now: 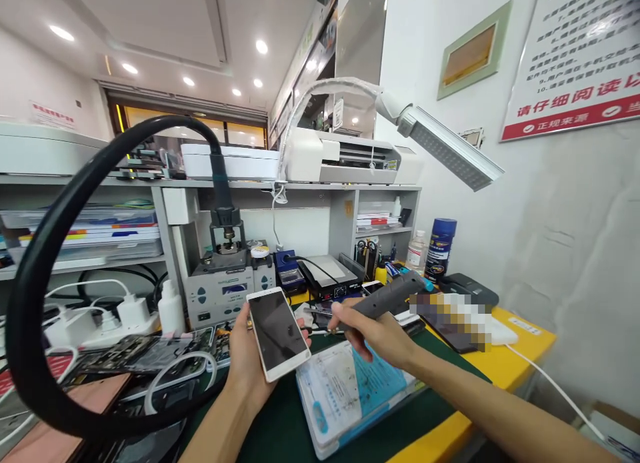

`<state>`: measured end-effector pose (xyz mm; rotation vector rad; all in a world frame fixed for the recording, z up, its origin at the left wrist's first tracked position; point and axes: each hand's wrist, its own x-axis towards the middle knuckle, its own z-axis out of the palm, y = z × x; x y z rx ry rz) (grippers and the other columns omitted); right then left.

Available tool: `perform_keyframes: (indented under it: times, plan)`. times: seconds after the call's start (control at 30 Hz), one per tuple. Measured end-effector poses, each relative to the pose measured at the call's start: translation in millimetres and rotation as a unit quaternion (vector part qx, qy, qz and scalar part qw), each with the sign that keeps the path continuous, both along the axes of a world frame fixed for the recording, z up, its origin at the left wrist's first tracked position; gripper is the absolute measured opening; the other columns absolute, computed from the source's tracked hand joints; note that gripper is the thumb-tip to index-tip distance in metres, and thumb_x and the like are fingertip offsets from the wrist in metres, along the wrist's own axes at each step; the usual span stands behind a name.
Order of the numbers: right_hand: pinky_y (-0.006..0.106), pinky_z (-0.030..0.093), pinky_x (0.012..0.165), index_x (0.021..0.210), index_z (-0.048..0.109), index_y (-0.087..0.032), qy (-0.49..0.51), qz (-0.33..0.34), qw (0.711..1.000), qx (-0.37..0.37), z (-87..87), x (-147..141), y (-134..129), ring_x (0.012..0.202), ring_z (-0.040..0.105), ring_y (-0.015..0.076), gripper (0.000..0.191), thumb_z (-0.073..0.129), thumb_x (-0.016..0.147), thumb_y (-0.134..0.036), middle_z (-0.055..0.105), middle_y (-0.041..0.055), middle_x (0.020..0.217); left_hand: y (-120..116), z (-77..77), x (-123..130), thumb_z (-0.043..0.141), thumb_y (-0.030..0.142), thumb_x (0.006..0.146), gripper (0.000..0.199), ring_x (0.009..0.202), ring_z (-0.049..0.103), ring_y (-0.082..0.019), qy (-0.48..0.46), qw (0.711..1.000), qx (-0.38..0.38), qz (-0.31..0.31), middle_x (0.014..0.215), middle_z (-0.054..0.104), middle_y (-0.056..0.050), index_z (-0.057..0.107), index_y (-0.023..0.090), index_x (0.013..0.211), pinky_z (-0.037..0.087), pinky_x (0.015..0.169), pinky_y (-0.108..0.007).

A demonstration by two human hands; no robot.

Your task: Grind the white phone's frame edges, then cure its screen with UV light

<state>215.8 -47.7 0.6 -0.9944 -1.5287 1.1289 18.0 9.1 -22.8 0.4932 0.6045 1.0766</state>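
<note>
My left hand (247, 356) is wrapped round a white-framed smartphone (278, 333), its dark screen tilted up toward me. Fingertips show along the phone's right edge. In my right hand (380, 336) is a dark grey electric screwdriver (387, 296), its thick body resting back over the hand and its thin tip pointing left toward the phone. The tip appears apart from the phone. Below both hands lies a flat plastic case (345, 396) with a white and blue printed cover, on a dark green mat (280, 430).
A black hose (30, 303) loops across the left side from a grey soldering station (220, 290). Phone boards and parts (135, 356) crowd the left. A blue spray can (441, 248) and a dark phone (443, 323) are at right. A lamp (450, 146) hangs above.
</note>
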Motion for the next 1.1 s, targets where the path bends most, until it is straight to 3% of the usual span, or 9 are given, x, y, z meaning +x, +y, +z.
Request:
perform_keyframes:
  times: [0.13, 0.37, 0.53, 0.73, 0.9, 1.03, 1.1]
  plan:
    - [0.032, 0.057, 0.068, 0.096, 0.066, -0.015, -0.055, -0.06, 0.986, 0.145, -6.9, -9, 17, 0.076, 0.067, 0.0159, 0.019, 0.062, 0.096, -0.033, 0.069, 0.0014, 0.092, 4, -0.7, -1, 0.037, 0.052, 0.093, 0.058, 0.074, 0.072, -0.036, 0.012, 1.0, -0.009, 0.015, 0.09, 0.072, -0.024, 0.061, 0.005, 0.116, 0.058, 0.068, -0.057]
    - [0.031, 0.055, 0.065, 0.09, 0.065, -0.016, -0.083, -0.1, 0.947, 0.294, -26.8, -9, 30, 0.07, 0.063, 0.0138, 0.02, 0.062, 0.096, -0.035, 0.066, -0.0003, 0.084, 2, -3.1, 10, 0.043, 0.057, 0.092, 0.058, 0.086, 0.072, -0.037, 0.021, 0.999, -0.021, 0.042, 0.099, 0.073, -0.021, 0.062, 0.011, 0.123, 0.058, 0.075, -0.06]
    - [0.025, 0.048, 0.054, 0.076, 0.059, -0.017, -0.09, -0.101, 0.946, 0.295, -22.4, -4, 24, 0.056, 0.055, 0.0102, 0.027, 0.065, 0.092, -0.038, 0.058, -0.005, 0.069, 2, -5.7, 21, 0.044, 0.06, 0.091, 0.061, 0.084, 0.073, -0.037, 0.038, 0.997, -0.048, 0.039, 0.101, 0.073, -0.021, 0.062, 0.012, 0.124, 0.057, 0.076, -0.061]
    - [0.023, 0.035, 0.041, 0.075, 0.051, -0.023, -0.081, -0.117, 0.948, 0.285, -16.9, -4, 16, 0.042, 0.042, 0.0089, 0.007, 0.057, 0.073, -0.027, 0.049, -0.0067, 0.058, 6, -3.8, 29, 0.044, 0.056, 0.092, 0.059, 0.078, 0.073, -0.036, 0.059, 0.995, -0.056, 0.05, 0.094, 0.073, -0.021, 0.064, 0.009, 0.12, 0.058, 0.071, -0.06]
    - [0.025, 0.037, 0.047, 0.074, 0.053, -0.023, -0.098, -0.141, 0.942, 0.287, -18.6, 3, 7, 0.048, 0.048, 0.0122, 0.005, 0.058, 0.072, -0.023, 0.052, -0.0042, 0.059, 5, 6.5, 32, 0.039, 0.057, 0.094, 0.056, 0.074, 0.073, -0.032, 0.021, 0.995, -0.048, 0.085, 0.094, 0.075, -0.019, 0.065, 0.012, 0.116, 0.058, 0.075, -0.06]
    - [0.027, 0.038, 0.05, 0.08, 0.056, -0.025, -0.087, -0.155, 0.939, 0.295, -29.2, 7, -2, 0.055, 0.049, 0.0144, 0.008, 0.06, 0.077, -0.019, 0.05, -0.0035, 0.065, 3, 8.9, 31, 0.041, 0.065, 0.091, 0.064, 0.08, 0.072, -0.033, -0.042, 0.997, -0.035, 0.05, 0.096, 0.074, -0.018, 0.067, 0.01, 0.111, 0.057, 0.081, -0.058]
    - [0.029, 0.045, 0.054, 0.083, 0.056, -0.026, -0.135, -0.176, 0.931, 0.289, -34.9, 9, -5, 0.061, 0.056, 0.0167, 0.009, 0.059, 0.081, -0.018, 0.054, -0.0024, 0.07, 2, 5.3, 30, 0.041, 0.069, 0.089, 0.068, 0.078, 0.071, -0.032, -0.061, 0.997, -0.047, 0.021, 0.094, 0.073, -0.017, 0.068, 0.009, 0.106, 0.057, 0.08, -0.057]
